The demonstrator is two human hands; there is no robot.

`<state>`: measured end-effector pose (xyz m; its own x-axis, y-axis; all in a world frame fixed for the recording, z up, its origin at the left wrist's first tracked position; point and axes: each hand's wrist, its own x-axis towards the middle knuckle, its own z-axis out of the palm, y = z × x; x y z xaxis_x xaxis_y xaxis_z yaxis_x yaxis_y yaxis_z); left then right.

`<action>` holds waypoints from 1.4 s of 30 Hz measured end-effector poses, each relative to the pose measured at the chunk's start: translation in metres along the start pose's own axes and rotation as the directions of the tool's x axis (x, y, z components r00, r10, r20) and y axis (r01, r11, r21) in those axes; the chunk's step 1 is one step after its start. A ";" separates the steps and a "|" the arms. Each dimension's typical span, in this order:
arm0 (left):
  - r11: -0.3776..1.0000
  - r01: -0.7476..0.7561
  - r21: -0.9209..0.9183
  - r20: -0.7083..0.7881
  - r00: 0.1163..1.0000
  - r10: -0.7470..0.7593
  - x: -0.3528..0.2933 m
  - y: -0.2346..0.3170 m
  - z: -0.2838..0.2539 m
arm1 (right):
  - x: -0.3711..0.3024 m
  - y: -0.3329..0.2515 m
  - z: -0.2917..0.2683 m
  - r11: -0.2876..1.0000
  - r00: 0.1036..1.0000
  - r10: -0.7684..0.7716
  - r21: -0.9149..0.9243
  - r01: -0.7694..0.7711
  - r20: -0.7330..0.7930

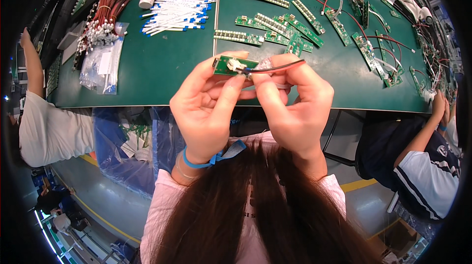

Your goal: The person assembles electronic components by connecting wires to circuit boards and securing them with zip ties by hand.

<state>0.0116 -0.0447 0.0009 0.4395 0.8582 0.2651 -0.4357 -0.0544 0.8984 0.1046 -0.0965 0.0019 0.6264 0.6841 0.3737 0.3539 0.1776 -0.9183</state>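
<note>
Above the near edge of the green table, my left hand pinches a small green circuit board between thumb and fingers. A white connector sits on the board's face. My right hand is closed close beside it, thumb and finger on a cable with red and black wires. Those wires run from the connector area out to the right, over the right fingers. Both thumbs nearly meet at the board; whether the plug is fully seated there cannot be made out. A blue strap circles my left wrist.
Several green boards lie beyond my hands, with wired boards to the right. White-and-blue flat cables, a wire bundle and a clear plastic bag lie left. A blue-lined bin stands below the edge. Co-workers sit on both sides.
</note>
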 end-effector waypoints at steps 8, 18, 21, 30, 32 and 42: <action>0.983 -0.047 0.175 0.039 0.998 0.041 -0.001 0.002 -0.001 | -0.001 -0.001 0.000 0.995 0.997 -0.081 -0.053 0.081 -0.001; 0.948 -0.108 0.301 0.065 0.994 0.092 0.003 0.001 -0.014 | -0.003 0.001 0.009 0.990 0.995 -0.096 -0.102 0.099 0.030; 0.968 -0.047 0.247 0.004 0.999 0.047 0.004 0.000 -0.013 | -0.006 -0.001 0.009 0.991 0.995 -0.082 -0.104 0.088 0.063; 0.947 0.306 -0.095 0.092 0.950 -0.298 0.029 -0.007 -0.020 | -0.003 -0.004 -0.034 0.715 0.873 -0.486 -0.588 0.380 -0.027; 0.938 0.336 -0.081 0.159 0.934 -0.321 0.030 -0.007 -0.013 | 0.001 0.002 -0.049 0.841 0.936 -0.320 -0.410 0.352 0.147; 0.864 0.422 0.273 0.443 0.742 -0.502 0.047 -0.013 0.017 | 0.025 -0.004 -0.160 0.794 0.877 -0.229 -0.602 -0.083 -0.423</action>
<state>0.0509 -0.0117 0.0080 0.8935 0.4379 -0.0994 0.0234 0.1757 0.9842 0.2297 -0.1929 0.0361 0.7616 0.2603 0.5934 0.6475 -0.3415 -0.6812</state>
